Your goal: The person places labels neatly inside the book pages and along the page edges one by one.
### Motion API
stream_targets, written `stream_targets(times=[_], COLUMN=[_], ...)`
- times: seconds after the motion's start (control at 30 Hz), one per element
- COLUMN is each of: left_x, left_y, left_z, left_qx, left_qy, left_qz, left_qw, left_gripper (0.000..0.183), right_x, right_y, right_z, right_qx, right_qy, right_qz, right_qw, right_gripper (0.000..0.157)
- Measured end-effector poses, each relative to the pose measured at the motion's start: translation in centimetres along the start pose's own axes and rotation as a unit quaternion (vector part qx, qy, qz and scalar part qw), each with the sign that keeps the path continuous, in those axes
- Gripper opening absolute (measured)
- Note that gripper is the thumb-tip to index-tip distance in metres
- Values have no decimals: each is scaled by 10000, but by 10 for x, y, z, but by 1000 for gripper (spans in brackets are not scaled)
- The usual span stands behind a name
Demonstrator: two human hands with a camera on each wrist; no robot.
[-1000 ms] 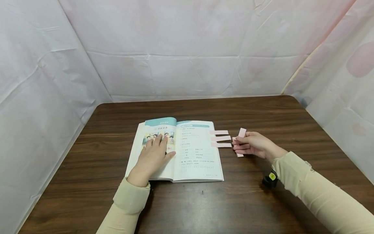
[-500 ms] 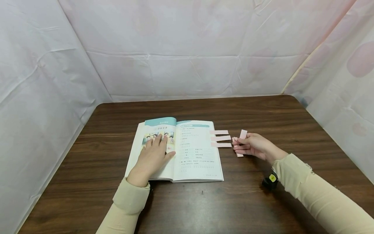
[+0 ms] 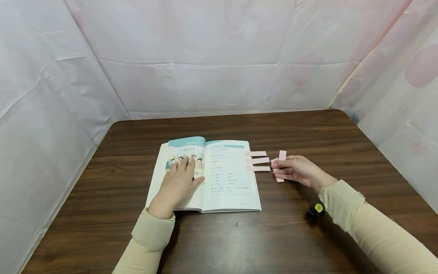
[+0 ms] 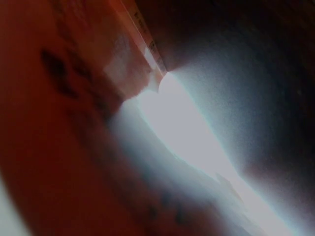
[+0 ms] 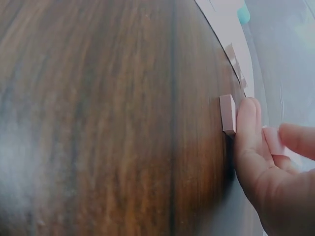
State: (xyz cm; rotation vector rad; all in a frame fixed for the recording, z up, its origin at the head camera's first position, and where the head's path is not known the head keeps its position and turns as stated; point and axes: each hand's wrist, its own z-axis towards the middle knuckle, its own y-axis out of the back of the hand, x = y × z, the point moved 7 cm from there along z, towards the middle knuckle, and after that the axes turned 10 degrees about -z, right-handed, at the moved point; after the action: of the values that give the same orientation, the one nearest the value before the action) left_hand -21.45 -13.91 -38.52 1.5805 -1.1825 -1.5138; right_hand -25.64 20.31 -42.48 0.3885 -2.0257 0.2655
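An open book (image 3: pixel 232 190) lies on the table, and my left hand (image 3: pixel 178 184) rests on its left page with fingers spread over the picture. Three pink paper strips (image 3: pixel 258 161) stick out past the right page's edge. My right hand (image 3: pixel 301 171), just right of them, pinches another pink strip (image 3: pixel 282 155) between thumb and fingers. Its lower fingers touch a small pad of pink sticky notes (image 3: pixel 280 179). In the right wrist view the pad (image 5: pixel 227 115) sits beside the fingertips, and the pinched strip (image 5: pixel 273 141) shows partly behind the thumb. Glare and darkness blur the left wrist view.
The dark wooden table (image 3: pixel 291 243) extends around the book on every side. White cloth (image 3: pixel 212 87) with faint pink patterns hangs behind the table and along both sides. A black wrist device (image 3: pixel 315 212) with a yellow label is below my right sleeve.
My right hand keeps its pinch on the pink strip, which tilts slightly and now stands more upright. The left hand stays on the page. The whole head view shifts a little.
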Motion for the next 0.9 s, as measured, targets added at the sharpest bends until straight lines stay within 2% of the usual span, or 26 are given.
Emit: stream_targets(times=[0.13, 0.3, 0.37, 0.43, 0.47, 0.6, 0.67, 0.9], left_x=[0, -1, -1, -1, -1, -1, -1, -1], left_y=[0, 0, 0, 1, 1, 0, 0, 0], left_z=[0, 0, 0, 0, 0, 0, 0, 0], left_qx=[-1, 3, -2, -11, -13, -6, -3, -29], left_qy=[1, 0, -4, -16, -19, -20, -15, -43], left_qz=[-9, -12, -4, 10, 10, 18, 7, 10], left_qw=[10000, 10000, 10000, 10000, 10000, 10000, 10000, 10000], left_gripper=[73, 74, 74, 73, 73, 73, 73, 73], right_x=[-1, -1, 1, 3, 5, 12, 15, 19], right_y=[4, 8, 9, 10, 10, 9, 7, -4], right_z=[0, 1, 1, 1, 1, 1, 1, 2], right_qx=[93, 313, 396, 393, 328, -115, -340, -604], right_qy=[-14, -4, 32, 103, 149, 459, 604, 719], right_qz=[26, 375, 560, 673, 740, 669, 584, 110], right_qw=[10000, 9988, 9976, 9969, 9966, 9966, 9959, 9955], right_gripper=[37, 78, 88, 85, 77, 29, 16, 33])
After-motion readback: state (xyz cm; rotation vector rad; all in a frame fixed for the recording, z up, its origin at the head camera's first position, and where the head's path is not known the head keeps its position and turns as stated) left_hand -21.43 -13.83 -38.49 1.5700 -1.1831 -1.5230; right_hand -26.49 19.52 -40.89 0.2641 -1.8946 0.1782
